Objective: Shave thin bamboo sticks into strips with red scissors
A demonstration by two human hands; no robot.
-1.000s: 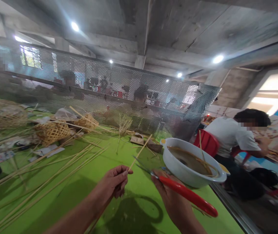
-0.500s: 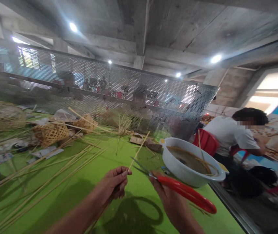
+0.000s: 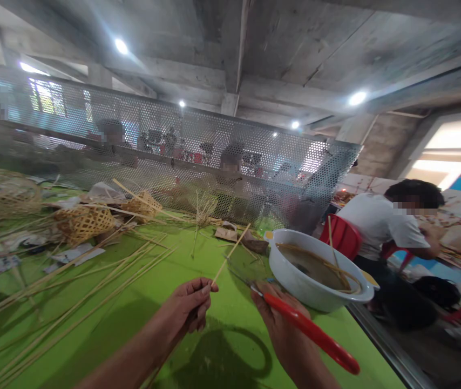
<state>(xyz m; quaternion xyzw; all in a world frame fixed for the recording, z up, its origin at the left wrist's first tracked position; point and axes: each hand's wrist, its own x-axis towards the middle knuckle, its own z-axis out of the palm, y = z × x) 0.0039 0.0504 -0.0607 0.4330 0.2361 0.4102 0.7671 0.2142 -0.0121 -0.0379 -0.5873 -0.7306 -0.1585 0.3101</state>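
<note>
Now, left of the basin [image 3: 299, 286], the left hand [image 3: 196, 302] pinched a seemingly unsevered strip [image 3: 239, 242]; the right hand [image 3: 281, 319] gripped red-handled scissors [image 3: 311, 328].

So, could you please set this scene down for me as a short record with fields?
Left hand: pinches a thin strip between its fingers
Right hand: holds red-handled scissors
Blades: blurred, near the strip; cannot tell whether they touch it
Surface: green tabletop
Basin: white with yellow handles, holding brownish liquid and strips, beyond the right hand
Left side: long strips and woven baskets among scraps
Behind: perforated metal screen
Nearby: a person in a white top, at the right
</note>
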